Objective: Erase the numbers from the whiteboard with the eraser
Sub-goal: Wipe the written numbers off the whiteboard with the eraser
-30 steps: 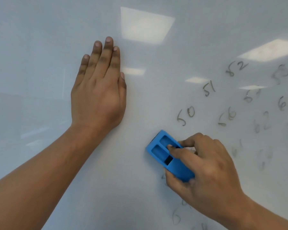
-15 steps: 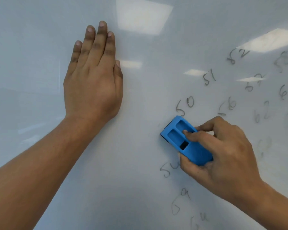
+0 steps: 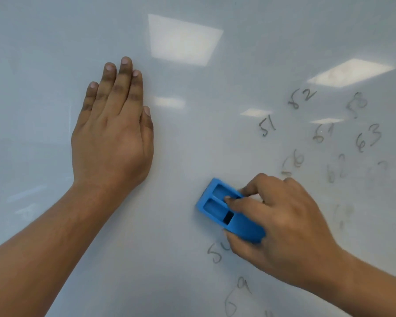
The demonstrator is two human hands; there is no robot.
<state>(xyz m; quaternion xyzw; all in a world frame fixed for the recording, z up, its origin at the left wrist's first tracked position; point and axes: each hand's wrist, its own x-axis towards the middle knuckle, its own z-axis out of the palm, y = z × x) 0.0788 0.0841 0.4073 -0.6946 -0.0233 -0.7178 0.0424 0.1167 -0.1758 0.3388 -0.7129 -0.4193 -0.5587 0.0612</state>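
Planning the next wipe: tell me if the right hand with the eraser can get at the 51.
Probably yes. The right hand holds the eraser on the whiteboard, and only bare board lies between it and the 51.

My left hand (image 3: 112,136) lies flat, palm down, fingers together and extended, forearm stretched out; my right hand (image 3: 281,229) curls, fingertips (image 3: 228,199) and thumb pinched closed in a grip.

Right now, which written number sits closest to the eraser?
The 54, just below the blue eraser in the right hand; its second digit runs under the thumb. The others lie farther off.
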